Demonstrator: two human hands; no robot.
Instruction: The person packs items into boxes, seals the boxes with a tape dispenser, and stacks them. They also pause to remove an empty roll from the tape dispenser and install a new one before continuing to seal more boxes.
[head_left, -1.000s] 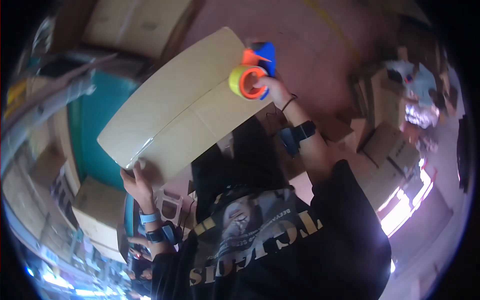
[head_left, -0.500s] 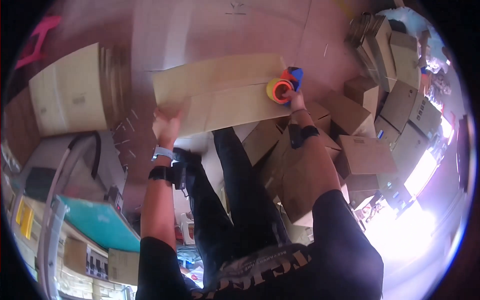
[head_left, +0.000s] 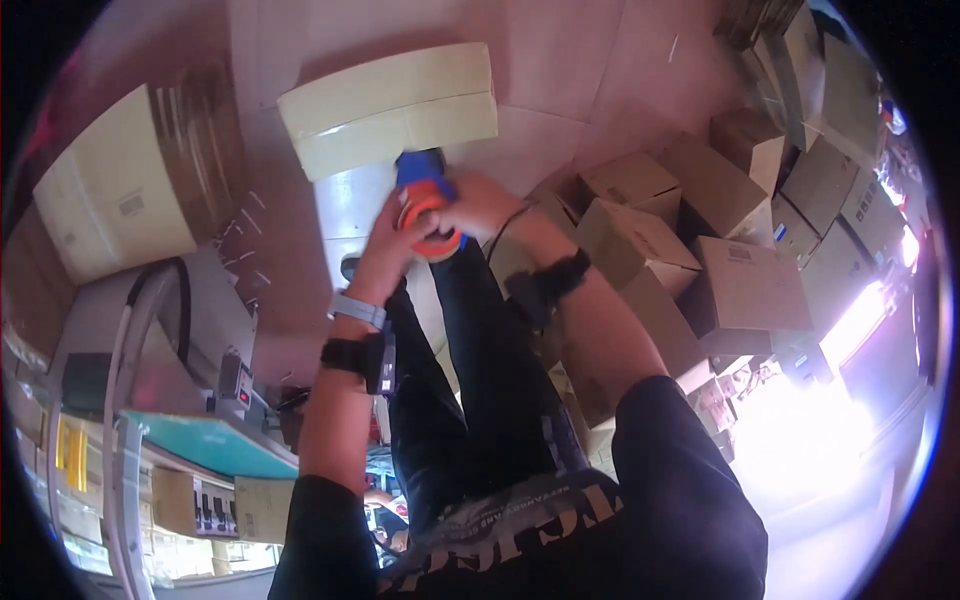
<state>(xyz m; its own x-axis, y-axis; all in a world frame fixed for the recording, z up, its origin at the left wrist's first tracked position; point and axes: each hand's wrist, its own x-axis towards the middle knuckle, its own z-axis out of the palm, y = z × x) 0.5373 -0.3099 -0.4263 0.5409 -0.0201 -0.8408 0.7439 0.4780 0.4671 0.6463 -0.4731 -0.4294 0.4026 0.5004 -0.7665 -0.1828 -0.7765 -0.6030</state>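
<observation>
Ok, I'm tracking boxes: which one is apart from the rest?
The box straight ahead, just beyond the tape dispenser; it is alone, while the left boxes and right boxes form groups.

Blur softens the blue-and-orange tape dispenser (head_left: 424, 190), partly covered by the left hand (head_left: 384, 245) and the right hand (head_left: 482, 208); most fingertips are hidden, so whether the left ones close around it is hard to say. The dark rim cuts off the leftmost cardboard box (head_left: 32, 310), while dark items (head_left: 214, 512) inside the lower-left carton (head_left: 174, 502) are too small to identify.
</observation>
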